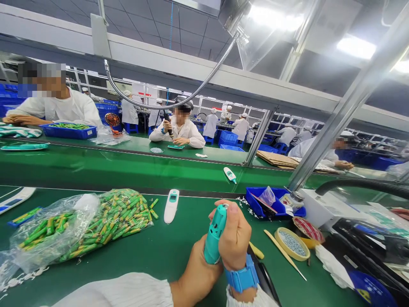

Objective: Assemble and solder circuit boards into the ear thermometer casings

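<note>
My left hand point(194, 273) and my right hand point(234, 236) both grip a teal handheld thermometer body point(214, 235), held upright between them. My right fingers wrap its upper part, and a blue wrist strap point(243, 275) circles that wrist. Just left of my hands, a white thermometer point(171, 206) lies on the green bench mat point(179, 256). Further left is a clear plastic bag point(84, 228) full of green-and-yellow cylinders, probably batteries. A few cylinders lie loose by its mouth.
To the right stand a blue tray point(275, 202), a tape ring holding small beads point(292, 243), a thin wooden stick point(284, 258) and a device with a black hose point(361, 187). A thermometer point(230, 175) rides the green conveyor point(128, 168). Co-workers point(180, 128) sit across it.
</note>
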{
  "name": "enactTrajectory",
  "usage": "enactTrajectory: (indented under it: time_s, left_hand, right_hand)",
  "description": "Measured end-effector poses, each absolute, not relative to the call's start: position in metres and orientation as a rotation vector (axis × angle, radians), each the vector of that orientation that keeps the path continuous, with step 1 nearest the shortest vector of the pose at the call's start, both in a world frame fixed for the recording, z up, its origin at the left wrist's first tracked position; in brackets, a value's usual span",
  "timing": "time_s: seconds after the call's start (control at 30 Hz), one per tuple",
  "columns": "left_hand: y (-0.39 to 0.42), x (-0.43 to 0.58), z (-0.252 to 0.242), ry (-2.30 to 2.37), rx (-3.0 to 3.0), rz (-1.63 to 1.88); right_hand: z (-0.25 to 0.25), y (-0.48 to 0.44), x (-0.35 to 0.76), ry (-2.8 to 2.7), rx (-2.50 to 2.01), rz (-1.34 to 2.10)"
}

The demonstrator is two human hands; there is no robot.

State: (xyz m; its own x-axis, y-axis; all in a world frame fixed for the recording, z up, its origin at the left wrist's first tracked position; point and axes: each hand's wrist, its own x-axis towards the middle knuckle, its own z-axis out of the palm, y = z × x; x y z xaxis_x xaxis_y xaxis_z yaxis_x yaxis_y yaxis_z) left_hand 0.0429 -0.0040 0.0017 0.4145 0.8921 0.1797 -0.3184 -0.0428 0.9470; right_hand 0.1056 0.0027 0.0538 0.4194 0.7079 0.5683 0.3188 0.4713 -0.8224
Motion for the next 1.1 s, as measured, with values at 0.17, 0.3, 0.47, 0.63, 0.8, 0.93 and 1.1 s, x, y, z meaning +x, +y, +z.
enactTrajectory:
  time_s: [0.17,0.3,0.47,0.63,0.8,0.93,1.1]
  left_hand:
    - [0.001,0.043,-0.002,0.637,1.232,1.139]
    - [0.003,0.043,-0.01,0.679,1.255,1.13]
    - [0.003,0.041,-0.013,0.689,1.286,1.041]
    - [0.008,0.033,-0.006,0.687,1.34,0.896]
    - [0.017,0.015,0.001,0.628,1.386,0.787]
    - [0.025,-0.002,0.003,0.574,1.366,0.762]
    - [0.025,-0.014,0.0,0.674,1.229,0.833]
  right_hand:
    - [0.053,0.011,0.103,-1.048,-1.143,0.332]
    - [0.05,0.015,0.107,-0.982,-1.135,0.397]
    - [0.054,0.018,0.111,-1.061,-1.133,0.592]
    - [0.062,0.015,0.115,-1.062,-1.16,0.75]
    - [0.062,-0.001,0.135,-1.157,-1.238,0.655]
    - [0.05,-0.021,0.153,-1.12,-1.356,0.575]
    - [0.024,-0.047,0.157,-0.838,-1.38,0.589]
